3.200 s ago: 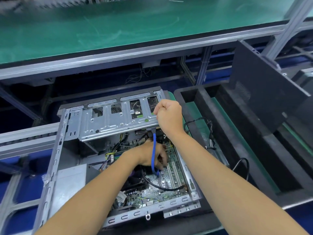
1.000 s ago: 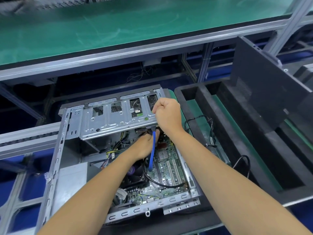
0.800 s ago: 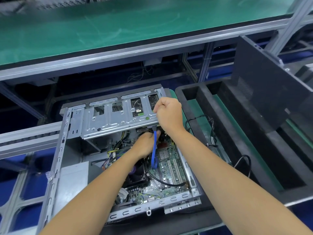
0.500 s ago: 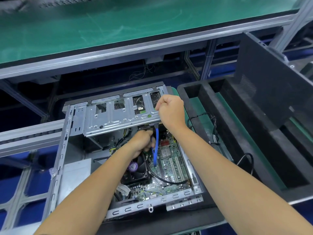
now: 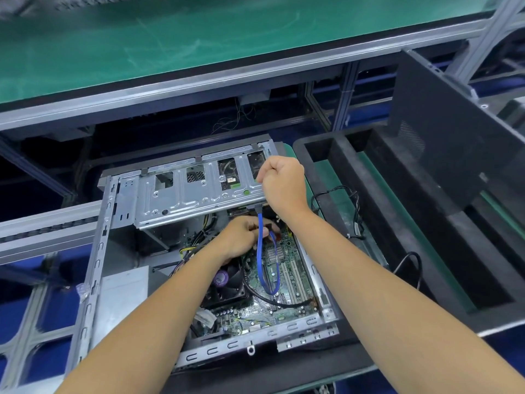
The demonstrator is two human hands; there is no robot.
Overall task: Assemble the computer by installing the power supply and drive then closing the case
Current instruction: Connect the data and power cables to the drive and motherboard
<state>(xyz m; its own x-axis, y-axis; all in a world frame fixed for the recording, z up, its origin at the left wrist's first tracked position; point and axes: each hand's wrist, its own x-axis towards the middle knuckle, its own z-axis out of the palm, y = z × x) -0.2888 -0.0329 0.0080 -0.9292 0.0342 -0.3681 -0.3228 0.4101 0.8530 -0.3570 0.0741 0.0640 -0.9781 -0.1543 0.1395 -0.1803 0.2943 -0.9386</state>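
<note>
The open computer case (image 5: 93,251) lies flat on the bench with its motherboard (image 5: 287,282) showing. A silver drive cage (image 5: 181,194) stands tilted up across the far side of the case. My right hand (image 5: 284,183) grips the right end of that cage in a fist. My left hand (image 5: 244,237) is down inside the case just under the cage, fingers curled round the blue data cable (image 5: 260,263), which hangs in a loop over the board. The power supply (image 5: 122,297) is a grey box at the case's left side. The black side panel (image 5: 454,143) leans at the right.
A black foam tray (image 5: 426,251) with long slots lies right of the case, with thin black cables (image 5: 352,211) trailing over it. A green conveyor surface (image 5: 199,38) runs across the back, edged by aluminium rails. The CPU fan (image 5: 227,288) lies beneath my left forearm.
My left hand moved up from the middle of the motherboard to just under the drive cage, bringing the blue cable's end with it. My right hand kept its hold on the cage.
</note>
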